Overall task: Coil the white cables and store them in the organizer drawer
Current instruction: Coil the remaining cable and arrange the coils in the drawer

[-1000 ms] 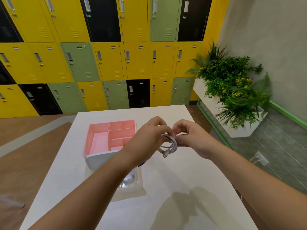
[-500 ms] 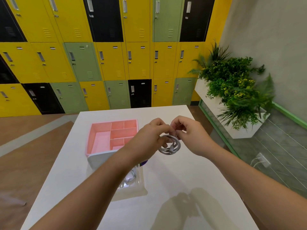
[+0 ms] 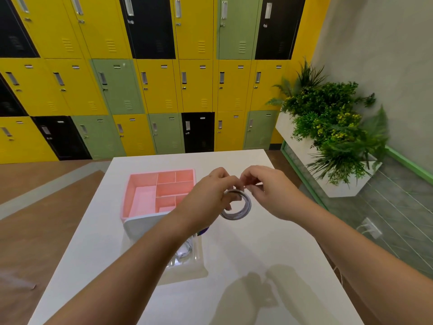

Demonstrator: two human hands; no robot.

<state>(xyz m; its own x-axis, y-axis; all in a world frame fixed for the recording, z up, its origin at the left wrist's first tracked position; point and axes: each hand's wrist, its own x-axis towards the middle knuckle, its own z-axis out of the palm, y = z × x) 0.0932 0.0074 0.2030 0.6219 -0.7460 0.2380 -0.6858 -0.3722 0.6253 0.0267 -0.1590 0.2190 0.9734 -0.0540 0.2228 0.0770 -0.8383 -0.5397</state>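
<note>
Lockers (image 3: 164, 90) in yellow, green and black are filling the far wall, and brown wooden flooring (image 3: 35, 207) is running along the left side of a white table (image 3: 257, 266).

On the left part of the table a pink organizer drawer (image 3: 143, 200) is sitting pulled out, showing one long compartment on its left and several smaller ones on its right. Its pale front panel is facing the near side. Just near of it, a clear plastic tray (image 3: 187, 266) is lying partly hidden under the left forearm, with something pale and cable-like showing inside.

To the right of the drawer, the left grip (image 3: 208, 195) is curling its fingers around the left side of the white cable (image 3: 235, 216). The cable is hanging in the air above the table, between the two hands. It is looking like a tidy round ring of several stacked loops, greyish in the shade, with an open centre.

The right grip (image 3: 267, 193) is pinching the top of the ring between thumb and forefinger, with its other fingers curling loosely beside them.

Further right, off the table, a white planter (image 3: 339, 191) full of green plants is standing against the grey wall.
</note>
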